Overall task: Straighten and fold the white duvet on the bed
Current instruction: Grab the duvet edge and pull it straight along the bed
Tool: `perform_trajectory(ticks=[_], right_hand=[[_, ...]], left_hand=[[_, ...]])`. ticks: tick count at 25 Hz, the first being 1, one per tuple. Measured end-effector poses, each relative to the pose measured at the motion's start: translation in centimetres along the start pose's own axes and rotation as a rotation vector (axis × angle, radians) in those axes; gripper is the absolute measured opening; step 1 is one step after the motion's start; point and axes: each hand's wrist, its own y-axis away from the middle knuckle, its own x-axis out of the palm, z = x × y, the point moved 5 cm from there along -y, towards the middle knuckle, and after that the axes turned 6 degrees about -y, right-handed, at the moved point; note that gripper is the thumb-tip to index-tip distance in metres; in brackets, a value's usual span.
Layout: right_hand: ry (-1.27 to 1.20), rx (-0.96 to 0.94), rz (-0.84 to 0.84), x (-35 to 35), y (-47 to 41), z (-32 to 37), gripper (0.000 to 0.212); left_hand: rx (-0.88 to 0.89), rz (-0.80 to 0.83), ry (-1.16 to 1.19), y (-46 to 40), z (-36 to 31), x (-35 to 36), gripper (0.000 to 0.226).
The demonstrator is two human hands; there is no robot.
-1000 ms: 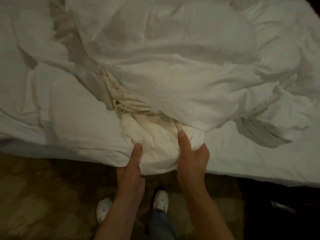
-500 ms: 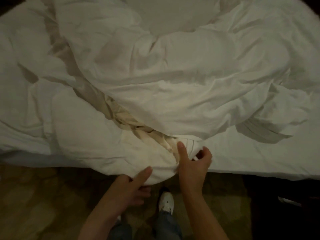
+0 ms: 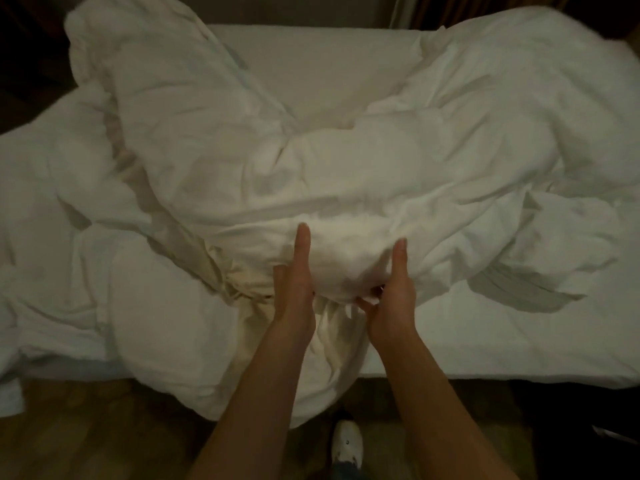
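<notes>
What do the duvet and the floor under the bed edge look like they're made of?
Duvet: soft white woven fabric, likely cotton, matte, padded; it bunches and creases deeply.
Floor: brownish, mottled, matte, possibly carpet; too dim to tell.

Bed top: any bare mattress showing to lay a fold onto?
Two flat patches: bare sheet at the far edge, between the crumpled white duvet humps, and near right, beside the right hand. Crowded centre and left, where both hands (left hand) grip bunched fabric.

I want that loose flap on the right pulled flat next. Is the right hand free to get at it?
Probably not yet: the right hand grips the duvet bunch; once released, nothing blocks the flap.
</notes>
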Motion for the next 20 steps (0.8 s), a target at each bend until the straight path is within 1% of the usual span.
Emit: perform_trajectory(ticks=[1, 2, 4, 5, 6, 7, 8, 10, 12, 13, 14, 16, 17, 18, 20], right_hand=[[0.024, -0.072, 0.057, 1.0, -0.4, 1.0, 0.108], [0.074, -0.156, 0.106, 2.0, -0.7, 2.0, 0.106], [0.183, -0.309, 0.181, 4.1, -1.7, 3.7, 0.104], [0.223, -0.357, 0.200, 5.0, -2.3, 4.3, 0.108], [0.256, -0.393, 0.201, 5.9, -3.1, 4.9, 0.116], [0.292, -0.416, 0.183, 6.6, -4.0, 5.6, 0.124], [0.327, -0.447, 0.166, 7.6, -5.1, 6.3, 0.128], [0.392, -0.540, 0.179, 9.6, -7.3, 7.9, 0.123], [0.462, -0.653, 0.238, 12.0, -9.4, 9.4, 0.115], [0.505, -0.715, 0.265, 13.4, -10.8, 10.2, 0.112], [0.557, -0.772, 0.284, 14.7, -12.1, 11.0, 0.111], [0.690, -0.865, 0.268, 17.4, -15.2, 12.6, 0.111], [0.754, -0.903, 0.235, 18.7, -16.8, 13.4, 0.111], [0.800, -0.935, 0.203, 20.1, -18.7, 14.2, 0.111], [0.845, -0.981, 0.186, 22.3, -22.0, 15.4, 0.113]], left_hand=[[0.090, -0.040, -0.026, -0.4, -0.7, 0.9, 0.116], [0.193, -0.049, -0.051, -0.8, -1.6, 1.9, 0.102], [0.365, -0.039, -0.103, -2.0, -3.6, 4.0, 0.059], [0.434, -0.045, -0.133, -2.6, -4.7, 4.9, 0.043], [0.484, -0.047, -0.170, -3.4, -5.6, 5.7, 0.037], [0.522, -0.057, -0.219, -4.3, -6.5, 6.4, 0.041], [0.572, -0.075, -0.273, -5.6, -7.5, 7.0, 0.050], [0.668, -0.132, -0.401, -8.3, -9.3, 8.0, 0.076], [0.752, -0.184, -0.545, -11.0, -11.8, 8.9, 0.102], [0.816, -0.195, -0.621, -12.4, -13.4, 9.6, 0.110], [0.895, -0.201, -0.712, -13.6, -14.8, 10.2, 0.112], [1.088, -0.204, -0.947, -16.4, -17.5, 11.5, 0.103], [1.149, -0.196, -1.060, -17.8, -18.5, 12.1, 0.097], [1.178, -0.173, -1.129, -19.6, -19.5, 12.7, 0.094], [1.156, -0.113, -1.158, -23.5, -20.9, 13.9, 0.092]])
